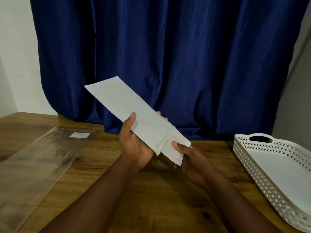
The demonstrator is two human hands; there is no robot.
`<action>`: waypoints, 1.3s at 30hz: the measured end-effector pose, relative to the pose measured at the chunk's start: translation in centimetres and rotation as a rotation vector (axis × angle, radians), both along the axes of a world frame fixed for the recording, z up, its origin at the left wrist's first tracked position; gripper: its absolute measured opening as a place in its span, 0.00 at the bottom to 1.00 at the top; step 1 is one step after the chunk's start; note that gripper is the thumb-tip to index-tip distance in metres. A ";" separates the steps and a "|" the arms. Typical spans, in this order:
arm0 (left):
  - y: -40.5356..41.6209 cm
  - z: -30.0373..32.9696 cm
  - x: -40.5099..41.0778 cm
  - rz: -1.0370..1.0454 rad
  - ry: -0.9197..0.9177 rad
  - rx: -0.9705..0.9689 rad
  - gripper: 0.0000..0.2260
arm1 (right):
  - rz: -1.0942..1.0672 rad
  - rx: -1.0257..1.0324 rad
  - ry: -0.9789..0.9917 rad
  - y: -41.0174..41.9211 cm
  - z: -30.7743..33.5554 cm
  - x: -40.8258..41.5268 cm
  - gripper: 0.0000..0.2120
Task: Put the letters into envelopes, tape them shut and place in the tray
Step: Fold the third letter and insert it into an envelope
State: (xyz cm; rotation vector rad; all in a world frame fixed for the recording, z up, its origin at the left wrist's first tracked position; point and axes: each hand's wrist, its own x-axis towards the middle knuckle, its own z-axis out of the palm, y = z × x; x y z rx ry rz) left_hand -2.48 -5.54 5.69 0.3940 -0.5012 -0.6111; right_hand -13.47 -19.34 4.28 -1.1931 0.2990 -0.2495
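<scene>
A brown wooden table (159, 199) runs across the lower part of the view, its far edge meeting a dark blue pleated curtain (168, 56) that hangs behind it. Bare wood lies beneath and between the forearms. On the left, a clear plastic sleeve (37, 165) lies flat and slanted, reaching the table's near left edge. On the right, a white perforated plastic tray (244, 158) with a cut-out handle sits well apart from the hands and runs out of view at the right.

Above the middle of the table, off its surface, both hands hold a long white paper envelope (131, 111), tilted so that its far end points up and to the left against the curtain. The left hand (134, 145) grips the envelope at its middle, thumb on the upper face and fingers wrapped beneath, fingertips showing past the far edge. The right hand (188, 157) pinches a white folded letter (175, 152) at the envelope's lower, open end, thumb on top. The letter protrudes there; the envelope's paper is creased and bunched around the mouth.
</scene>
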 end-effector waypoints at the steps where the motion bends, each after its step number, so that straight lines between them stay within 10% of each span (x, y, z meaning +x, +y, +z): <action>1: 0.3 0.0 0.2 0.003 -0.005 -0.001 0.43 | 0.040 0.005 0.013 0.2 -0.1 -0.1 0.19; 15: -0.8 -0.6 -1.2 0.161 -0.109 0.059 0.41 | 0.108 0.128 0.089 2.5 -0.8 0.2 0.22; 20: -1.4 -1.0 -2.8 0.116 -0.176 0.156 0.21 | 0.130 0.247 0.078 2.7 -1.0 0.2 0.19; 26: -0.4 -0.3 -1.0 0.184 -0.088 0.075 0.43 | 0.158 0.164 0.107 2.3 -0.8 0.5 0.21; 35: -1.4 -1.1 -3.7 0.130 -0.178 0.231 0.20 | 0.121 0.321 0.044 2.2 -1.7 0.9 0.25; 39: -1.3 -0.9 -2.6 0.192 -0.263 0.290 0.26 | 0.124 0.328 0.004 1.5 -1.1 0.3 0.23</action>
